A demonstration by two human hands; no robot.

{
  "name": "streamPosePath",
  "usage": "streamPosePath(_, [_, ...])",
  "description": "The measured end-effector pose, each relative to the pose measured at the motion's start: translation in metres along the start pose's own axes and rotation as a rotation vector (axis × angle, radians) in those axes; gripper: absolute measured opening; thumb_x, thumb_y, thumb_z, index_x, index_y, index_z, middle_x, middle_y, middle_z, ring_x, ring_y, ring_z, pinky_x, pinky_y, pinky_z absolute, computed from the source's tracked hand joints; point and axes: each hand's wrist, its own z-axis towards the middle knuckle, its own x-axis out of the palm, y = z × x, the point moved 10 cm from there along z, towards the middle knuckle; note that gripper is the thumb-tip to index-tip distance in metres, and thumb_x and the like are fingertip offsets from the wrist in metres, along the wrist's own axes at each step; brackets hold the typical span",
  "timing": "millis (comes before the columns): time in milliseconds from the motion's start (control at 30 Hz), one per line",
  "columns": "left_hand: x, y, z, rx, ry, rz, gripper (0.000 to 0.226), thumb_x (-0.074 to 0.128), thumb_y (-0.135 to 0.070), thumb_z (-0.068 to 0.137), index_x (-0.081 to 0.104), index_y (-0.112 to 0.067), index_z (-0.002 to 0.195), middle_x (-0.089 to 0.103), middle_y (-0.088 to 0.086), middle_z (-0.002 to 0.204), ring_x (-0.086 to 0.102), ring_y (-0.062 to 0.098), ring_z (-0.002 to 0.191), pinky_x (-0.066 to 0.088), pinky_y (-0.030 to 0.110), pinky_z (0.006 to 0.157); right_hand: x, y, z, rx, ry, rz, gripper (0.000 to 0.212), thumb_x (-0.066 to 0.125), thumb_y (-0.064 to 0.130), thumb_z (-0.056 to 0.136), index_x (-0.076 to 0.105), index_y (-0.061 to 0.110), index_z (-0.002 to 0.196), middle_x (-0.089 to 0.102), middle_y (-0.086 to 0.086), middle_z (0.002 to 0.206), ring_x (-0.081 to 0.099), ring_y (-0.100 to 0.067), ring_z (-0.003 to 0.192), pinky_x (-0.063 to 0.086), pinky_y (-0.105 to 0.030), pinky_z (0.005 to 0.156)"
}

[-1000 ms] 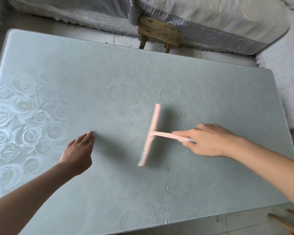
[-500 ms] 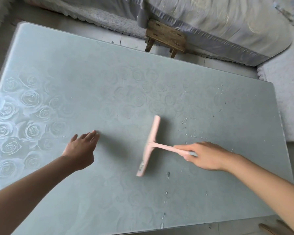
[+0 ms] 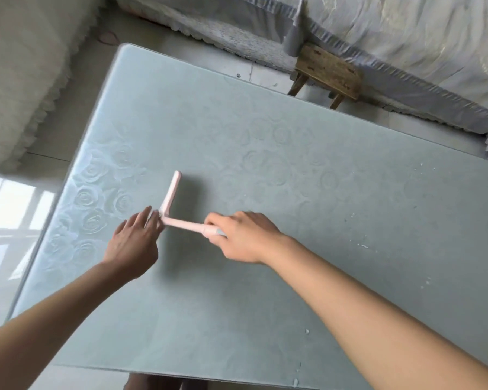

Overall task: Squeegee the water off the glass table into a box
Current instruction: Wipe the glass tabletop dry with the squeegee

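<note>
A pink T-shaped squeegee (image 3: 172, 194) lies with its blade on the pale green glass table (image 3: 265, 153), over the rose pattern at the left. My right hand (image 3: 241, 237) grips its handle from the right. My left hand (image 3: 133, 240) lies with straight fingers on the glass, its fingertips touching the near end of the blade, which it partly hides. Water drops (image 3: 362, 244) dot the right part of the table. No box is in view.
A small wooden stool (image 3: 326, 73) stands on the floor beyond the table's far edge, against a bed with grey-trimmed bedding (image 3: 392, 43). A cream frilled cover (image 3: 20, 80) hangs at the left. Tiled floor (image 3: 9, 218) shows past the table's left edge.
My right hand has pushed the squeegee leftward across the glass toward the rose pattern, until the blade's near end met my left hand's fingertips. The view has swung left.
</note>
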Motion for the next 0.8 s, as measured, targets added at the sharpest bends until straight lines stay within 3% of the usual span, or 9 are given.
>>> streamPosePath(167, [-0.010,0.045,0.000,-0.086,0.024,0.002,0.065,0.038,-0.005,0.087,0.023,-0.011,0.150,0.018,0.009,0.158,0.019,0.026,0.143,0.017,0.037,0.115,-0.005,-0.020,0.004,0.060,-0.033,-0.062,0.019,0.040,0.033,0.097,0.045,0.028,0.114,0.063,-0.008,0.107,0.057,-0.034,0.093,0.034,-0.036,0.066])
streamPosePath(300, [-0.009,0.064,-0.009,-0.126,0.056,-0.029,0.060,0.037,-0.008,0.090,0.025,-0.012,0.149,0.019,0.009,0.158,0.020,0.024,0.143,0.018,0.037,0.115,-0.003,-0.068,-0.047,0.258,0.017,-0.063,0.015,0.040,0.034,0.096,0.043,0.031,0.110,0.064,-0.006,0.103,0.058,-0.035,0.092,0.042,-0.037,0.068])
streamPosePath(433, [-0.004,0.069,-0.017,-0.104,0.098,-0.012,0.058,0.037,-0.013,0.092,0.025,-0.012,0.149,0.018,0.009,0.158,0.019,0.023,0.144,0.019,0.035,0.115,-0.030,-0.073,-0.080,0.445,-0.037,-0.307,0.009,0.038,0.035,0.096,0.042,0.026,0.099,0.066,-0.006,0.099,0.062,-0.031,0.092,0.035,-0.033,0.063])
streamPosePath(500, [-0.001,0.072,-0.024,-0.104,0.128,-0.002,0.057,0.036,-0.015,0.093,0.025,-0.012,0.149,0.018,0.009,0.158,0.020,0.023,0.144,0.019,0.035,0.114,-0.045,-0.040,-0.073,0.421,-0.062,-0.401,0.007,0.043,0.031,0.095,0.047,0.026,0.099,0.067,-0.005,0.099,0.064,-0.029,0.093,0.031,-0.031,0.061])
streamPosePath(633, [0.002,0.073,-0.030,-0.109,0.167,0.049,0.052,0.035,-0.015,0.092,0.032,-0.013,0.145,0.027,0.008,0.154,0.026,0.022,0.141,0.026,0.033,0.110,-0.054,0.041,-0.031,0.177,-0.051,-0.489,0.023,0.053,0.018,0.086,0.050,0.024,0.108,0.064,-0.005,0.098,0.064,-0.027,0.094,0.024,-0.030,0.058])
streamPosePath(800, [0.003,0.059,-0.029,-0.081,0.160,0.086,0.041,0.035,-0.014,0.091,0.045,-0.014,0.131,0.044,0.005,0.139,0.040,0.023,0.129,0.035,0.032,0.100,-0.065,0.052,-0.016,0.137,-0.033,-0.521,0.023,0.051,0.011,0.084,0.055,0.022,0.104,0.056,-0.001,0.089,0.062,-0.026,0.091,0.016,-0.028,0.048])
